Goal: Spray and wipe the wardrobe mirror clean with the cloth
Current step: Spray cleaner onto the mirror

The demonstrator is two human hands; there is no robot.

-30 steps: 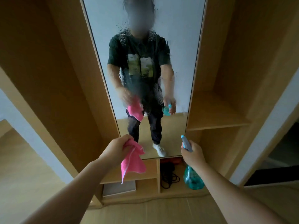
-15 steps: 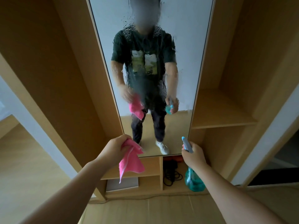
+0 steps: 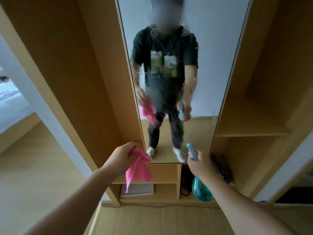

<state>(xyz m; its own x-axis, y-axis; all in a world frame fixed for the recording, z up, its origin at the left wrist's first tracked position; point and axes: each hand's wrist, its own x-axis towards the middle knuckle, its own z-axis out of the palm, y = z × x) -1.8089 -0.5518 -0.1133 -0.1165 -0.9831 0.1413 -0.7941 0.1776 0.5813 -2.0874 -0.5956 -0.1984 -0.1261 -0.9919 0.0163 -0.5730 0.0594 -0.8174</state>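
1. The tall, narrow mirror [image 3: 211, 68] is set between pale wood wardrobe panels [image 3: 76, 73]; droplets and wet streaks speckle its glass around the reflected person.
2. The left hand [image 3: 122, 157] bunches a soft pink cloth [image 3: 138, 172] in curled fingers, and its stitched edge hangs limp just below the mirror's lower corner.
3. The right hand [image 3: 199, 164] wraps the neck of a translucent teal spray bottle [image 3: 201, 189] with a blue nozzle.
4. Black cords [image 3: 184, 187] lie in a low cubby.
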